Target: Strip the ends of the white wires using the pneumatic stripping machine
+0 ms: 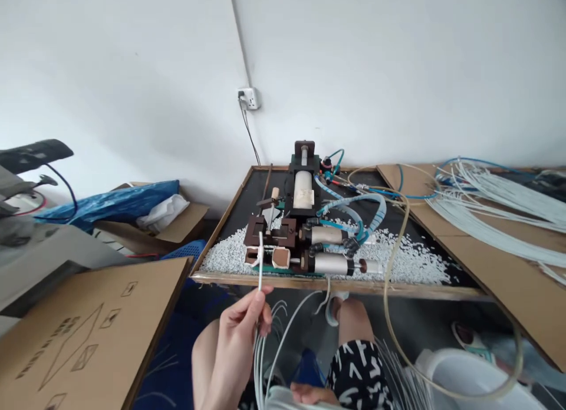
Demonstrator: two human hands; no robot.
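My left hand (241, 327) is raised in front of me, thumb and fingers pinched closed on a thin white cable (260, 262), holding it upright. The cable's tip reaches up into the small dark clamp block (270, 232) at the near end of a pneumatic stripping machine (305, 221), so I judge this piece is being fed in or is seated there right now. My right hand (309, 393) lies low at the bottom edge of the view, resting on a bundle of white cables (269, 363) draped over my lap; whether its fingers grip them I cannot tell. That bundle suggests many pieces are left to do. The machine sits on a black table (230, 221) with a wooden rim, and a thick scatter of white insulation scraps (411, 262) around it suggests many ends have been cut already. Blue air hoses (354, 203) curl off the machine. To the right, more long white cables (486, 215) lie on cardboard. To the left, a flat cardboard sheet (79, 333) and a blue plastic bag (110, 200)
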